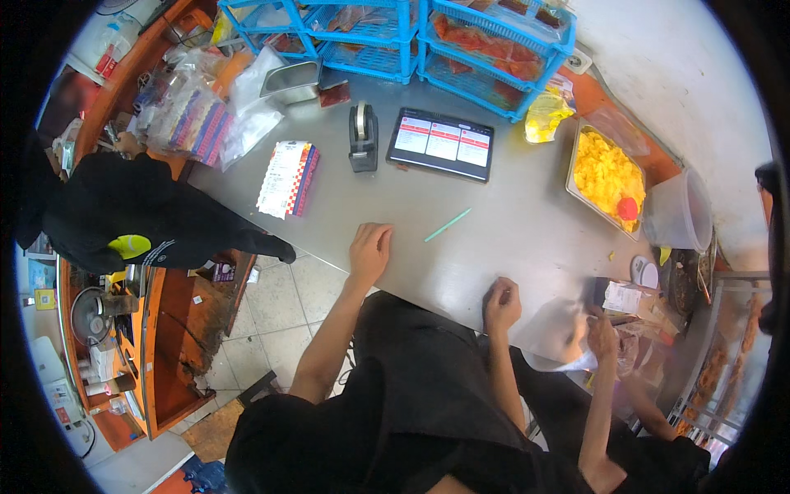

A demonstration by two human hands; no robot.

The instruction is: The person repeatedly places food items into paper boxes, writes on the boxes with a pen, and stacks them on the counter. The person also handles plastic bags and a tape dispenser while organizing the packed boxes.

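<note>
My left hand (370, 250) rests at the near edge of a steel worktable (432, 207), its fingers curled together, with nothing seen in it. To its right, my right hand (503, 302) lies loosely closed on the same edge. A mint-green pen-like stick (448, 225) lies between and beyond the two hands, touching neither. Farther back, a tablet (440, 144) shows several panels on its lit screen. Left of the tablet is a black tape dispenser (363, 137). A printed carton with a paper slip (289, 179) on it lies beyond my left hand.
Blue plastic racks (370, 58) line the back. A steel pan of yellow food (605, 176) stands right, near a clear plastic tub (677, 210). Bagged cartons (191, 120) are piled left. One person in black (117, 204) is at left; another person's hand (602, 333) works at right.
</note>
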